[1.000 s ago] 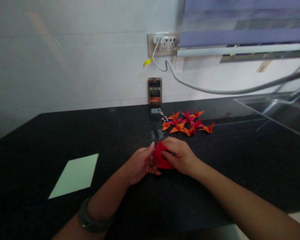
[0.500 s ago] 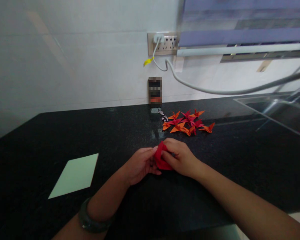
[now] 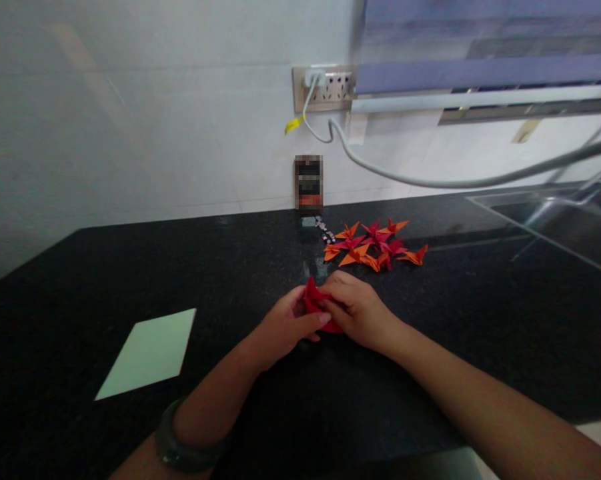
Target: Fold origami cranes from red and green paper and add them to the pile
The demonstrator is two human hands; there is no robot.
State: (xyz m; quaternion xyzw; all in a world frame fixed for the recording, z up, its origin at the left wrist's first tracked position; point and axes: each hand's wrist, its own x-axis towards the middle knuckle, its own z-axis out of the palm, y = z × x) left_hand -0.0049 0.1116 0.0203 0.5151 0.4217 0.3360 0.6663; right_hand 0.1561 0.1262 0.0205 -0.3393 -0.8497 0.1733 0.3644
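Both my hands hold a folded piece of red paper (image 3: 312,300) just above the dark countertop. My left hand (image 3: 286,328) has it from the left, its thumb pressed on the paper's front and the fingers partly behind. From the right, my right hand (image 3: 363,308) pinches the paper between thumb and fingers, covering much of it. A pointed flap of the paper sticks up between the hands. Beyond them lies a cluster of orange and red folded paper cranes (image 3: 375,247).
Pale paper sheets (image 3: 150,353) lie on the countertop (image 3: 220,267) at left. A pixelated dark box (image 3: 309,183) leans on the wall, a patterned strap (image 3: 325,230) before it. A grey cable (image 3: 415,179) runs from the socket (image 3: 325,87). At right is a sink edge (image 3: 545,237).
My left thumb has moved down and right onto the front of the red paper. The paper has tilted, and its pointed flap now stands up further left.
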